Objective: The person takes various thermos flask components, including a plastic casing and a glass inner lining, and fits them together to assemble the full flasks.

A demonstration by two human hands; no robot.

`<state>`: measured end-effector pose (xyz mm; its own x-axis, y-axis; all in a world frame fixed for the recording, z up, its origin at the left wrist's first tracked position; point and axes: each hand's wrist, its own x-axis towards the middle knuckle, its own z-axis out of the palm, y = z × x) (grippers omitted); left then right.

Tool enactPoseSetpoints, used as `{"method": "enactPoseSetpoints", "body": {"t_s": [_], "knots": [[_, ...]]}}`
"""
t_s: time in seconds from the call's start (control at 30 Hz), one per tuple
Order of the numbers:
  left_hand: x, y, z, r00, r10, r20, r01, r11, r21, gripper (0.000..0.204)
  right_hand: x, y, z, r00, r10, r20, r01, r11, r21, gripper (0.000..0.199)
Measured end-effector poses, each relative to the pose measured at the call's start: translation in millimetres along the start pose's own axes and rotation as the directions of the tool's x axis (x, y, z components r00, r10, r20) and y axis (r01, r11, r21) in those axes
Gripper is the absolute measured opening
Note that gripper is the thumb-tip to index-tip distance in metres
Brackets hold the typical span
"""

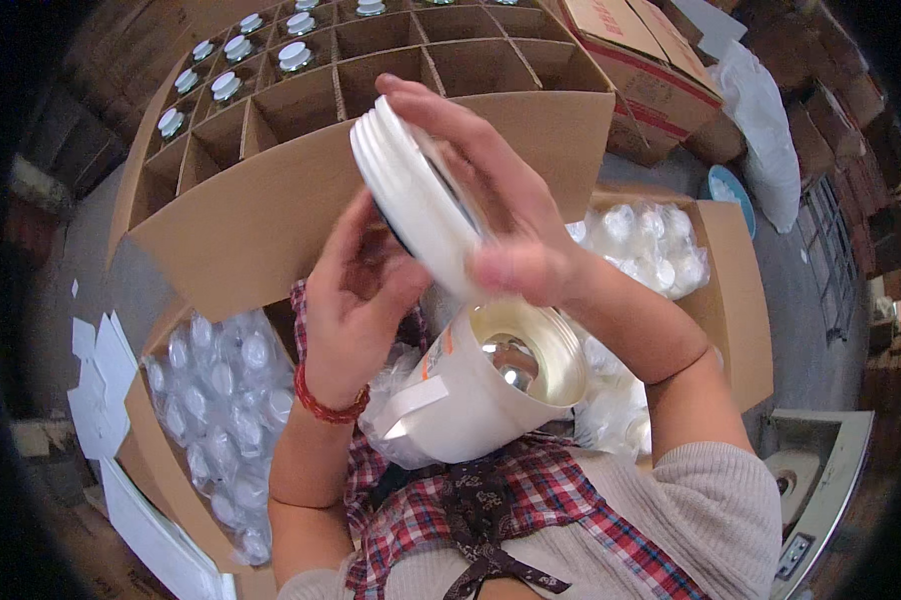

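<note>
Between my hands, tilted above my lap, is a round white plastic lid [406,185] with threaded rings. My right hand [506,190] grips its right side, fingers over the top edge and thumb at the lower edge, partly blurred. My left hand [356,290], with a red bracelet at the wrist, has curled fingers and thumb against the lid's lower left side, where a dark rim shows. Below them a white plastic jug [471,395] with a side handle leans on my lap, its mouth uncovered. Inside sits a shiny silvery rounded piece [512,362]. Clear plastic wrap [386,395] bunches around the jug's left side.
Ahead stands a large divided carton [371,190] with several white-capped bottles in its far left cells. Open cartons at my left and right hold plastic-wrapped white pieces [221,390] [651,240]. White card sheets [106,385] lie far left; a red-striped box [646,70] stands back right.
</note>
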<state>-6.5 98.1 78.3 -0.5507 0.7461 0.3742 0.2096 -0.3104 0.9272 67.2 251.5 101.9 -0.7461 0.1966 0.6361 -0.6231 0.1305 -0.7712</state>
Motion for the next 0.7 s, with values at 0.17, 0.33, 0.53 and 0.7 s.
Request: {"method": "enactPoseSetpoints", "body": {"t_s": [0.17, 0.33, 0.53, 0.7], "knots": [[7, 14, -5, 0.84, 0.434, 0.325, -0.493, 0.362, 0.791, 0.063, 2, -14, -3, 0.693, 0.72, 0.041, -0.508, 0.447, 0.736, 0.044], [12, 42, -5, 0.66, 0.341, 0.67, -0.73, 0.082, 0.678, 0.049, -10, -14, -21, 0.642, 0.757, 0.121, -0.569, 0.365, 0.737, 0.045], [-27, 32, -16, 0.931, 0.222, 0.289, -0.349, 0.769, 0.535, 0.056, -27, -34, -47, 0.895, 0.445, 0.04, -0.421, 0.811, 0.406, 0.079], [-95, -3, -26, 0.963, -0.064, 0.263, -0.082, 0.857, 0.508, 0.044, -78, -40, -64, 0.905, 0.305, 0.297, -0.195, 0.918, -0.346, 0.093]]}}
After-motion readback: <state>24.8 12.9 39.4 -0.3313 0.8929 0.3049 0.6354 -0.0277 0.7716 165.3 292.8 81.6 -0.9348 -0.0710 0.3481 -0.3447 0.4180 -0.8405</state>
